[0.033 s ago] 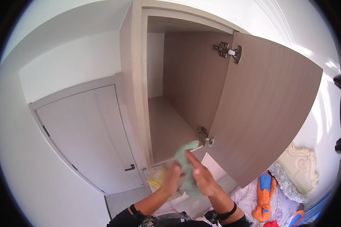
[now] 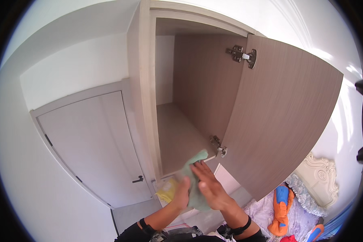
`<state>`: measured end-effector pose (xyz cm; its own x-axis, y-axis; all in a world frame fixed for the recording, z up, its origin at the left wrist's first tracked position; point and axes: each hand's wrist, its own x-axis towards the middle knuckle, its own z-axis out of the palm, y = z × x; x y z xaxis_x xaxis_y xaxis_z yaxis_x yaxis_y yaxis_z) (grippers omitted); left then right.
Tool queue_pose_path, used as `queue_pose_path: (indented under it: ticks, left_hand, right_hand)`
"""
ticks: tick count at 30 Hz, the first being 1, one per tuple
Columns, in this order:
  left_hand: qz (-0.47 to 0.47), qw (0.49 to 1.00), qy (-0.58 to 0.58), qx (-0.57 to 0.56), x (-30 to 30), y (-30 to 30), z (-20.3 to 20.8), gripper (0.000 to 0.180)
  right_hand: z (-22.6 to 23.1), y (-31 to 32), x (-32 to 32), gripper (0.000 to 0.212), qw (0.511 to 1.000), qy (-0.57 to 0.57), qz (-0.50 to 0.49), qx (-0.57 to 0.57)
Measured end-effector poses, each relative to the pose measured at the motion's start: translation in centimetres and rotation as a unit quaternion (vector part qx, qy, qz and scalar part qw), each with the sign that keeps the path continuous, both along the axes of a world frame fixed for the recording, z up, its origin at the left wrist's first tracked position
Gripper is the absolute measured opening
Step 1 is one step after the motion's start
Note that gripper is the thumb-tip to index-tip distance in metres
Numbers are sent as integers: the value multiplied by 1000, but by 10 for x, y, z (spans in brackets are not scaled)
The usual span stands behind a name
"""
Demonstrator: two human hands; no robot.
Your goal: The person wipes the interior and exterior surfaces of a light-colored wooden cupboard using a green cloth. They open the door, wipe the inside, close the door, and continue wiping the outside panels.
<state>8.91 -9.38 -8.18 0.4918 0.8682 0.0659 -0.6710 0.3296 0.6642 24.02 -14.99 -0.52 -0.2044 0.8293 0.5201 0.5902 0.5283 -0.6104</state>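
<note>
A pale green cloth point(image 2: 197, 195) hangs between my two hands, below the front edge of an open wall cupboard point(image 2: 181, 133). My left hand point(image 2: 182, 192) grips it from the left side, thumb up, its fingers partly hidden and blurred. From the right, my right hand point(image 2: 211, 187) presses on the cloth with its fingers laid along the fold. The cloth's upper tip sticks out past those fingers, close to the lower hinge point(image 2: 222, 151). Bare shelf board shows inside the cupboard.
The cupboard door point(image 2: 286, 109) swings out to the right on two metal hinges. A closed grey room door point(image 2: 92, 149) is at the left. Something yellow point(image 2: 166, 190) lies below the cupboard. At lower right is a bed point(image 2: 258, 211) with orange and blue items point(image 2: 283, 209).
My right hand's fingers have stretched out more over the cloth. The cloth's upper tip has shifted slightly left.
</note>
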Motion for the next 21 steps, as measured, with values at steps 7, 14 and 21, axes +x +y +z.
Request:
queue_pose_path:
  ticks: [7, 14, 21]
  left_hand:
    - [-108, 989, -44, -96, 5, 6, 35, 73]
    - [182, 915, 251, 257, 45, 93, 68, 90]
    - [141, 920, 63, 360, 164, 133, 114, 82]
  right_hand:
    - [17, -52, 50, 52, 960, -110, -131, 222]
    - [56, -127, 137, 71, 784, -62, -443, 430]
    - [59, -90, 174, 76, 918, 168, -269, 237]
